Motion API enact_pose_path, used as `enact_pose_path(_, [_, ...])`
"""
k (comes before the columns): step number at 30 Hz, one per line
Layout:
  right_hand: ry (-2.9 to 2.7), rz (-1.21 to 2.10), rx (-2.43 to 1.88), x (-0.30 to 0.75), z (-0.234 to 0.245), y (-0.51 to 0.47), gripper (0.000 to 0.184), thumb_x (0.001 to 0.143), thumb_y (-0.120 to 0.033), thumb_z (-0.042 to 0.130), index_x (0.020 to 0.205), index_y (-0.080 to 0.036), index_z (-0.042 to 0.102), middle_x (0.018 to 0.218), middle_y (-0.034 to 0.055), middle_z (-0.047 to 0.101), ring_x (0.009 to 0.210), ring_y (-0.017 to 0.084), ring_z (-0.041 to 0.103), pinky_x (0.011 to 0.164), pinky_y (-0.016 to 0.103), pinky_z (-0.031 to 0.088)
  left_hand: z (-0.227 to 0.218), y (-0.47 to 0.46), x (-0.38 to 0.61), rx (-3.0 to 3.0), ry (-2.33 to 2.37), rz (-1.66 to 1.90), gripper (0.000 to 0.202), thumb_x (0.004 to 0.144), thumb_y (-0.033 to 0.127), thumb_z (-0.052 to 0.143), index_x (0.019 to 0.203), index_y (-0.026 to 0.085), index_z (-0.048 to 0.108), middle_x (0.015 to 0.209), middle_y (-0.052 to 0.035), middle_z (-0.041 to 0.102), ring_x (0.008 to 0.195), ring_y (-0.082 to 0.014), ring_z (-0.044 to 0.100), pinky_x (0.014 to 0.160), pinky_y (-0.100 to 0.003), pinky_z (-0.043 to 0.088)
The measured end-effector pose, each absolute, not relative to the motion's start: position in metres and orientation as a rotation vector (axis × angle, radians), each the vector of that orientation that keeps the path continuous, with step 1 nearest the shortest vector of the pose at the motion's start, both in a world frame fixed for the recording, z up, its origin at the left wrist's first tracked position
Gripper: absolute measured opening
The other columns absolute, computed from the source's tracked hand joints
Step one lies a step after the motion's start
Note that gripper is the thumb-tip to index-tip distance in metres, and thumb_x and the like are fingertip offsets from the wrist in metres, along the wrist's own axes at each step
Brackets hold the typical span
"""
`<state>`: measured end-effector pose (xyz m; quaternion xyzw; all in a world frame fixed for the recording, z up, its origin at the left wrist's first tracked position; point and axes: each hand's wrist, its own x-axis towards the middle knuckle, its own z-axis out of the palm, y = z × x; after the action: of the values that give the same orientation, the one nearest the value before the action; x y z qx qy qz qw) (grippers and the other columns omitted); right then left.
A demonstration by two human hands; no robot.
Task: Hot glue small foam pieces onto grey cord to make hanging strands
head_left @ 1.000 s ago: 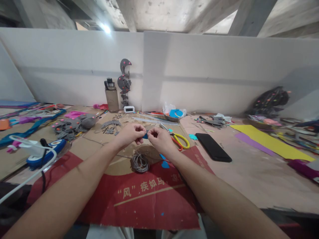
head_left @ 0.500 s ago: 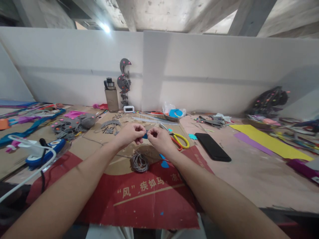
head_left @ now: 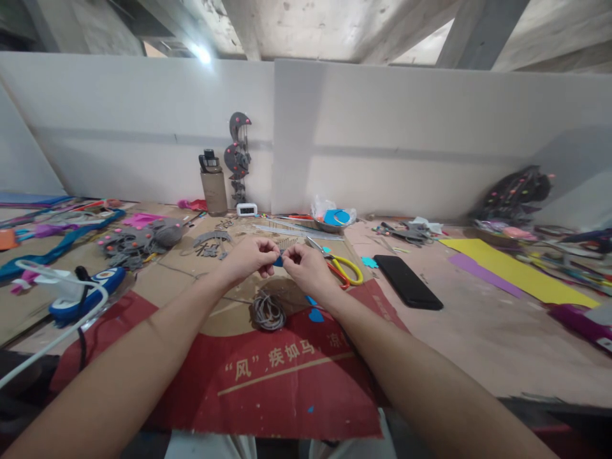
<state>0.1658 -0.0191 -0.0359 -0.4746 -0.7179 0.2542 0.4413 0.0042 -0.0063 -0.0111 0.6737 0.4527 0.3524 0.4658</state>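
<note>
Both hands meet over the middle of the cardboard, fingertips nearly touching. Between them shows a small blue piece [head_left: 278, 261], largely covered by the fingers; its shape and material I cannot make out. My left hand [head_left: 255, 258] is closed in a pinch on it from the left. From the right, my right hand [head_left: 303, 264] pinches it too. Just below the hands lies a coil of grey cord [head_left: 268, 311], with a strand running off to the left. Scissors with yellow and orange handles [head_left: 351, 270] rest beside my right hand, and blue scraps [head_left: 315, 314] lie under its wrist.
A red printed cardboard sheet [head_left: 287, 395] covers the front. To the right are a black phone [head_left: 408, 282] and yellow sheet [head_left: 516, 271]. At left lie a blue power strip [head_left: 90, 296] and grey felt pieces [head_left: 143, 241]. A bottle [head_left: 215, 191] stands at the back.
</note>
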Motion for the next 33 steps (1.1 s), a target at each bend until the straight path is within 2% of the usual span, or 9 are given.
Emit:
enact_pose_path(25, [-1.771,0.640,-1.197,0.1660,-0.0325,-0.0224,0.012,0.073,-0.027,0.051,0.068,-0.018,0.056,0.061,-0.0025,0.054,0.056,0.010,0.045,0.055,0.023,0.034,-0.0087,-0.0096,0.0053,1.660,1.126,0.859,0.008,0.073,0.020,0.061,0.077,0.014,0.057,0.048,0.0013,0.058,0.041,-0.0085,0.055,0.040,-0.017,0.040])
enact_pose_path(33, [-1.774,0.632,-1.192,0.1653,-0.0335,-0.0215,0.013,0.073,-0.028,0.051,0.069,-0.017,0.057,0.062,-0.0020,0.055,0.056,0.010,0.045,0.054,0.023,0.034,-0.0066,-0.0101,0.0065,1.662,1.144,0.848,0.003,0.074,0.016,0.056,0.076,0.014,0.056,0.047,0.0012,0.059,0.040,-0.0087,0.054,0.040,-0.017,0.040])
